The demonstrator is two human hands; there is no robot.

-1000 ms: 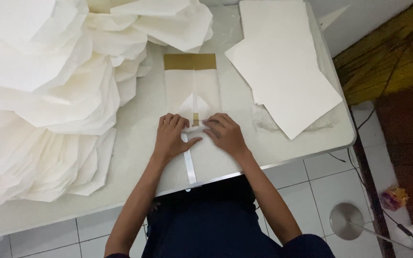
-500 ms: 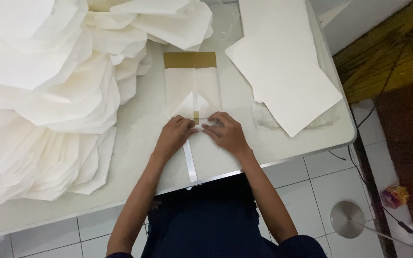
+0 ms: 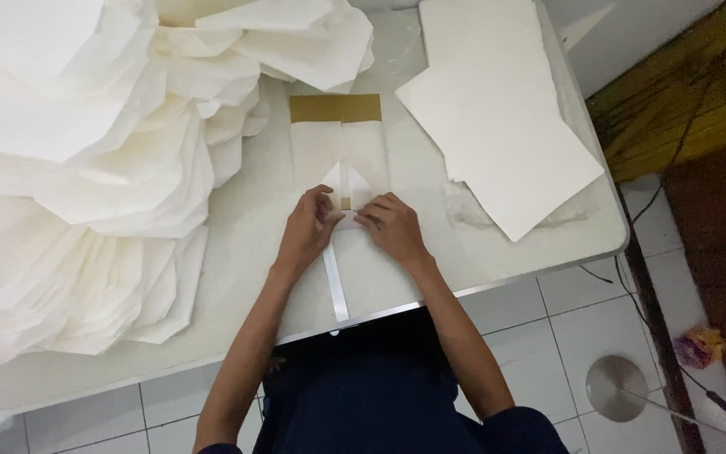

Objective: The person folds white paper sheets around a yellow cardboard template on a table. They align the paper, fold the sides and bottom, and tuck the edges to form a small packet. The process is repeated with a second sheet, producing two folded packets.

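A cream paper bag point(image 3: 339, 151) with a gold band at its far end lies flat on the white table point(image 3: 497, 261), its near end folded into a white triangle. My left hand point(image 3: 308, 229) and my right hand point(image 3: 392, 227) press side by side on that folded near end, fingers pinching the paper. A narrow white strip point(image 3: 335, 286) runs from under my hands toward the table's near edge.
A large heap of cream paper sheets point(image 3: 77, 168) fills the table's left half. A stack of flat white sheets point(image 3: 497, 109) lies at the right. Below the table is a white tiled floor with a round metal disc point(image 3: 617, 387) and cables.
My hands have drawn closer together over the folded end of the bag. The bag and the piles have not moved.
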